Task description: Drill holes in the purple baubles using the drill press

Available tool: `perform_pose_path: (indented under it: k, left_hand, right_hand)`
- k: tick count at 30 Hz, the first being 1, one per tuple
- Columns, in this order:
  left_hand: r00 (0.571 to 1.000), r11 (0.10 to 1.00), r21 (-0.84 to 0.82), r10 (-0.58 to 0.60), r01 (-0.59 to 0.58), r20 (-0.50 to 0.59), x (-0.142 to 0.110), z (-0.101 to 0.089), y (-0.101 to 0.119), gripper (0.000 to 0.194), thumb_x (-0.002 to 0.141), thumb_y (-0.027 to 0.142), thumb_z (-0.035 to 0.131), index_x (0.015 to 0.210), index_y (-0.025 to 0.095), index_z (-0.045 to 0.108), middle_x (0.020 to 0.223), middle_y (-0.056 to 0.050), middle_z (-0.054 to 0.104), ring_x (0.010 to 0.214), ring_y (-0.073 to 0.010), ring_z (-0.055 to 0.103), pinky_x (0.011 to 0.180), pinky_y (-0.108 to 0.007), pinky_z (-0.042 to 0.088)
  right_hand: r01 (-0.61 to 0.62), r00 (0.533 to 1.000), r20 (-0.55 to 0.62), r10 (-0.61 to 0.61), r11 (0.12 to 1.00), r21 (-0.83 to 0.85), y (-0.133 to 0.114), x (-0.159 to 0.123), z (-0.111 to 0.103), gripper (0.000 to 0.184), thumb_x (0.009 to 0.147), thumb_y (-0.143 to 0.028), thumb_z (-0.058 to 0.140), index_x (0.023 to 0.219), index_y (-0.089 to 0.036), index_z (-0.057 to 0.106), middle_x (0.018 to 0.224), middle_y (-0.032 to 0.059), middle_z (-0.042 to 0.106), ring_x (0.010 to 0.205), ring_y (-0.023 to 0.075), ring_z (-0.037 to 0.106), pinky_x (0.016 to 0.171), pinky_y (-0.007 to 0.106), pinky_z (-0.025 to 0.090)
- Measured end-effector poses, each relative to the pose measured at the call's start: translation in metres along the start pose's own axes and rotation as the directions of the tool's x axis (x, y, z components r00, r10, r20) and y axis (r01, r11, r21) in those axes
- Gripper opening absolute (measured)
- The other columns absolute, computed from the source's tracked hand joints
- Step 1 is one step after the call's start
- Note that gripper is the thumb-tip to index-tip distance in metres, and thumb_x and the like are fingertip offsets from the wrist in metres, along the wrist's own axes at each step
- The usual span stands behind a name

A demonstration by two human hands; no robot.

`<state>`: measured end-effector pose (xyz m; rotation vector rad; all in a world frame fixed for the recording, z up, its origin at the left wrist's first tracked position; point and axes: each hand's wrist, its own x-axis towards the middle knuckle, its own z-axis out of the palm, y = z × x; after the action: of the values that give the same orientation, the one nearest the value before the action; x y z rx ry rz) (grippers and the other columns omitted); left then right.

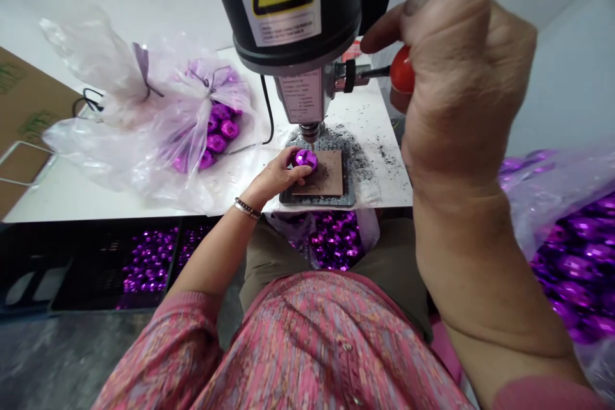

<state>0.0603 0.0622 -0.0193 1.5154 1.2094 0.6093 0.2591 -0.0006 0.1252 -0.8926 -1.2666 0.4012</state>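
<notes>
My left hand (284,173) is closed around a shiny purple faceted ball (306,159), holding it over a brown board (329,179) on the base of a drill press (298,13). Directly above the ball is the drill chuck (310,132); whether the bit touches the ball I cannot tell. My right hand (456,70), raised at the right side of the machine, grips the red knob (402,70) of its feed lever, with the index finger reaching toward the black housing. Dark shavings surround the metal base (350,195).
Clear plastic bags (144,134) with purple balls (223,128) lie on the white table (96,198) at left, beside a cardboard box (29,96). Below are black crates of purple balls (148,259) and a bag of more balls (336,237). Another full bag (576,269) stands at right.
</notes>
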Motion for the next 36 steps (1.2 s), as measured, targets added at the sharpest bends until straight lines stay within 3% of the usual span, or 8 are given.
perform_pose_path:
  k: [3,7,10,12,17,24,28,36]
  left_hand:
    - [1.0,0.994,0.104,0.015,-0.013,-0.018,0.003,0.001,0.0,0.061,0.081,0.035,0.078,0.137,0.02,0.059,0.119,-0.007,0.069,0.069,-0.0111,0.064,0.068,-0.028,0.054]
    - [0.99,0.934,0.34,0.132,-0.106,-0.055,0.007,0.004,0.002,0.065,0.074,0.032,0.084,0.134,0.019,0.064,0.121,-0.007,0.071,0.102,-0.0222,0.066,0.1,-0.038,0.053]
    - [0.976,0.883,0.429,0.216,-0.189,-0.015,0.012,0.009,0.004,0.065,0.07,0.031,0.086,0.131,0.02,0.067,0.126,-0.009,0.069,0.118,-0.0278,0.063,0.112,-0.043,0.047]
    - [0.971,0.871,0.441,0.237,-0.216,0.007,0.016,0.012,0.004,0.063,0.07,0.03,0.085,0.129,0.02,0.068,0.124,-0.009,0.069,0.118,-0.0282,0.062,0.112,-0.043,0.047]
    - [0.983,0.904,0.394,0.182,-0.169,0.003,0.018,0.022,0.005,0.06,0.069,0.028,0.085,0.126,0.017,0.068,0.114,-0.007,0.071,0.108,-0.0265,0.065,0.104,-0.041,0.051]
    - [0.983,0.926,0.355,0.167,-0.131,-0.07,0.015,0.028,0.002,0.062,0.068,0.028,0.087,0.126,0.017,0.068,0.114,-0.007,0.073,0.108,-0.0271,0.067,0.103,-0.04,0.051]
    - [0.98,0.926,0.352,0.177,-0.135,-0.091,0.016,0.028,-0.002,0.067,0.066,0.027,0.088,0.129,0.018,0.067,0.119,-0.008,0.073,0.112,-0.0284,0.067,0.105,-0.042,0.051]
    - [0.977,0.932,0.325,0.197,-0.161,-0.08,0.015,0.03,-0.004,0.066,0.07,0.027,0.087,0.132,0.014,0.067,0.124,-0.01,0.073,0.118,-0.0288,0.067,0.111,-0.042,0.048]
  right_hand:
    - [-0.006,1.0,0.008,0.006,1.0,-0.021,-0.002,-0.002,-0.001,0.032,0.1,-0.022,0.038,0.07,-0.012,0.042,0.065,-0.0053,0.046,0.059,-0.0055,0.037,0.067,0.011,0.036]
    - [-0.012,1.0,0.001,0.012,0.998,-0.063,-0.004,-0.003,0.0,0.032,0.101,-0.023,0.037,0.07,-0.013,0.042,0.069,-0.0041,0.048,0.063,-0.0048,0.042,0.071,0.011,0.041]
    - [-0.009,1.0,-0.025,0.007,0.998,-0.062,-0.004,-0.003,0.002,0.048,0.106,-0.043,0.026,0.069,-0.015,0.039,0.067,-0.002,0.045,0.064,-0.0022,0.045,0.069,0.014,0.041]
    - [-0.01,0.999,-0.032,0.007,0.996,-0.085,-0.004,-0.004,0.002,0.058,0.105,-0.053,0.016,0.069,-0.015,0.039,0.066,-0.0013,0.044,0.065,-0.0012,0.047,0.068,0.015,0.04]
    - [0.012,1.0,-0.004,-0.013,0.982,-0.187,-0.004,-0.009,-0.004,0.036,0.101,-0.026,0.042,0.074,-0.009,0.058,0.068,-0.0028,0.048,0.063,-0.003,0.039,0.074,0.013,0.042]
    - [0.001,0.999,-0.033,-0.008,0.978,-0.21,0.001,-0.016,-0.005,0.025,0.09,-0.014,0.049,0.077,-0.01,0.07,0.069,-0.0001,0.057,0.062,0.0008,0.042,0.066,0.017,0.04]
    - [-0.009,0.994,-0.104,-0.014,0.976,-0.217,0.011,-0.028,-0.004,0.029,0.084,-0.017,0.049,0.086,-0.015,0.078,0.059,-0.0009,0.05,0.055,0.0032,0.036,0.065,0.02,0.043]
    - [0.022,0.996,-0.072,-0.043,0.962,-0.271,0.019,-0.038,-0.007,0.032,0.083,-0.015,0.049,0.092,-0.021,0.079,0.087,-0.0016,0.071,0.068,0.0034,0.052,0.066,0.019,0.044]
